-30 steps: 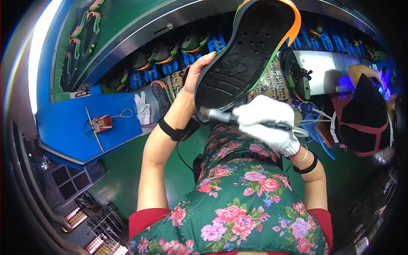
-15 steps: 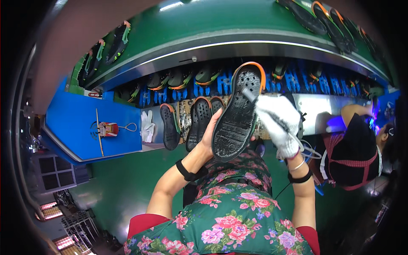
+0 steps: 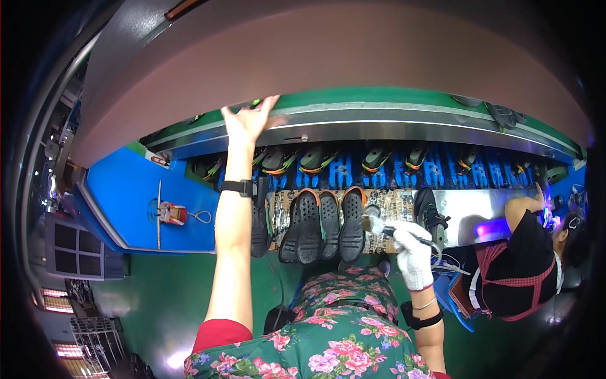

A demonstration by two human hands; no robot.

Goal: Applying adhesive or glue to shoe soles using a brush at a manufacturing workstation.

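Observation:
My bare left hand is stretched far forward at the edge of the upper green belt. Its fingers are spread, and no object shows in them; part of the hand blurs. In a white knitted glove, my right hand grips a brush with a dark handle and pale bristles. The bristles are close to a small round pot on the bench; I cannot tell whether they touch. Left of the brush lies a black shoe sole with an orange rim, beside several similar soles.
A black shoe stands on the metal bench to the right. Behind the bench, blue racks carry more shoe parts. At left is a blue table with a red-and-white object. A co-worker sits at right.
My left hand has let go of the sole and moved forward to the belt. A sole now lies at the right of the row. My right hand has lowered the brush towards the pot.

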